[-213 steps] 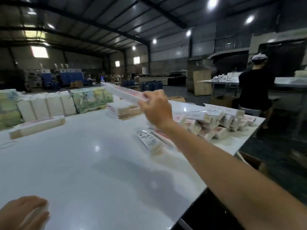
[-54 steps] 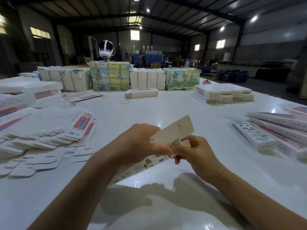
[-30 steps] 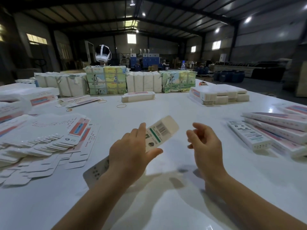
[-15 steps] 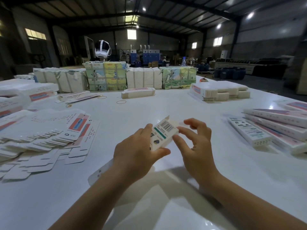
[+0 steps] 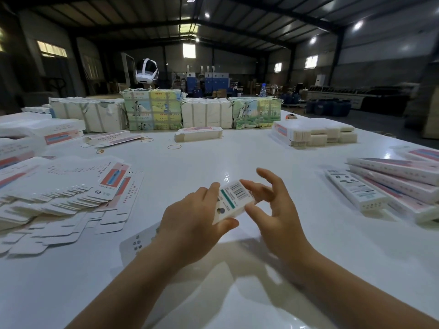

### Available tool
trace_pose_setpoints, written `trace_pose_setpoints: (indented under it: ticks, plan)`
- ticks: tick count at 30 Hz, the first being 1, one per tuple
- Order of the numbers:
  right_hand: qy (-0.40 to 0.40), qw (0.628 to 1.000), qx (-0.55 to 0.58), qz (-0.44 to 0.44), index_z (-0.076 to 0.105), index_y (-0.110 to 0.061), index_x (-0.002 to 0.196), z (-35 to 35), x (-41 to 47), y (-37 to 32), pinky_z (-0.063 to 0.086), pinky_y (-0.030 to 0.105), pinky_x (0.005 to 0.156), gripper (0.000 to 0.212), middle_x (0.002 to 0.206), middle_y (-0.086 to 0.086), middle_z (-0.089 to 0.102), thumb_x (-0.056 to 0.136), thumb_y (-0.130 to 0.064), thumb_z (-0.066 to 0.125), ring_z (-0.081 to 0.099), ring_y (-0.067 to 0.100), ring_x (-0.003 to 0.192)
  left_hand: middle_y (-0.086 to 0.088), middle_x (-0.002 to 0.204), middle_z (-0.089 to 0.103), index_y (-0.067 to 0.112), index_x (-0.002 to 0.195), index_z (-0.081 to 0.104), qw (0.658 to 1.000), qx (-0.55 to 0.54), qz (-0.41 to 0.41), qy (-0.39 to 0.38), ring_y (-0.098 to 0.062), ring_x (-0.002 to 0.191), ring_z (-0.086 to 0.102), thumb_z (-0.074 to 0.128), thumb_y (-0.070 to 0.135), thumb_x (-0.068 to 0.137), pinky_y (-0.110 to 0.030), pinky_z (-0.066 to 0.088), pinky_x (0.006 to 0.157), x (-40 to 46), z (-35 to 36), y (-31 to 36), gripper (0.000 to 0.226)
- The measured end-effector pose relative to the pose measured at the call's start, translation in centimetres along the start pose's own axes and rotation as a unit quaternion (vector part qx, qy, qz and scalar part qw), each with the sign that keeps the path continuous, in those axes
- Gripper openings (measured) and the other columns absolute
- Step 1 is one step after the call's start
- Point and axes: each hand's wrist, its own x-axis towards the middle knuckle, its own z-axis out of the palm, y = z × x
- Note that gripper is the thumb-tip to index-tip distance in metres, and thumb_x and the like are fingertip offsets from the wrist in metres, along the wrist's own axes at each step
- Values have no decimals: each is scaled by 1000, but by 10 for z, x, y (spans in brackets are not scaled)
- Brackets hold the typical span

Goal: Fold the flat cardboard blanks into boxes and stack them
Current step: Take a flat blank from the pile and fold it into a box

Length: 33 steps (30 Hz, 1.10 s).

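Both hands (image 5: 237, 214) mid-table, edges far.

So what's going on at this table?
A person is folding a carton. The left hand grips a long box above the white table, while the right hand works at its far end. Flat blanks lie fanned at left; finished boxes are piled at right.
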Motion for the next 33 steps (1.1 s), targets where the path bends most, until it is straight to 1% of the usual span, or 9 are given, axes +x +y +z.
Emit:
trace_pose_setpoints:
  ticks: [7, 10, 13, 16, 18, 23, 28, 31, 33]
  plan:
    - [0, 994, 76, 72, 46, -50, 119, 9, -2, 3, 56, 24, 75, 60, 122, -13, 58, 93, 4, 49, 60, 9, 110, 5, 112, 50, 17, 144, 18, 988, 144, 26, 48, -12, 93, 51, 28, 66, 89, -22, 29, 60, 1, 10, 15, 74]
    - [6, 999, 9, 32, 43, -49, 121, 4, 1, 2, 51, 11, 72, 55, 122, -19, 55, 90, -5, 58, 52, -9, 111, 4, 111, 53, 17, 143, 23, 988, 147, 21, 52, -13, 92, 54, 33, 67, 88, -23, 32, 59, 2, 5, 15, 74]
    - [76, 992, -92, 33, 34, -46, 130, -5, 11, 5, 36, 1, 88, 62, 132, -25, 37, 78, -34, 67, 35, -12, 121, -1, 93, 62, 10, 130, 50, 989, 133, 16, 54, -18, 75, 60, 60, 60, 79, -25, 36, 49, 1, -5, 12, 72]
    - [49, 957, 163, 237, 34, -33, 135, -8, 20, 8, 45, 31, 96, 86, 130, -3, 52, 62, -26, 80, 49, 17, 121, -6, 75, 64, 4, 112, 64, 986, 131, 55, 92, -22, 58, 60, 75, 53, 67, -27, 41, 39, 0, -3, 13, 67]
    - [-4, 901, 314, 301, 52, -10, 119, -8, 22, 7, 57, 37, 79, 64, 102, 13, 69, 59, -15, 75, 66, 27, 98, -6, 75, 64, 3, 112, 65, 984, 135, 70, 95, -21, 57, 60, 71, 54, 69, -28, 42, 39, -1, -2, 17, 67]
    - [15, 988, 66, 141, 66, -9, 92, -3, 12, 10, 54, 20, 65, 8, 80, 0, 73, 86, -6, 64, 70, 12, 78, -2, 80, 65, 6, 119, 62, 984, 162, 49, 65, -16, 62, 60, 73, 60, 67, -23, 40, 42, -5, -2, 21, 75]
    - [-2, 958, -283, -51, 58, -14, 117, 10, 2, 11, 39, 4, 60, 23, 89, -5, 62, 98, -16, 46, 53, -1, 66, -4, 71, 63, 4, 108, 68, 977, 188, 54, 89, -17, 54, 57, 78, 58, 61, -23, 37, 40, 0, 2, 23, 72]
    - [-20, 942, -329, -65, 53, -11, 124, 12, -1, 9, 37, 5, 62, 29, 96, 1, 63, 100, -18, 40, 49, 5, 68, -4, 70, 63, 3, 107, 69, 974, 197, 55, 97, -17, 52, 57, 79, 58, 60, -23, 37, 40, -2, 4, 22, 73]
    - [-8, 971, -238, -1, 59, -12, 120, 12, -1, 5, 41, 9, 66, 28, 93, 3, 65, 100, -17, 41, 56, 10, 72, -5, 70, 64, 1, 107, 69, 974, 194, 56, 99, -18, 52, 58, 81, 55, 58, -23, 39, 41, -2, 5, 20, 74]
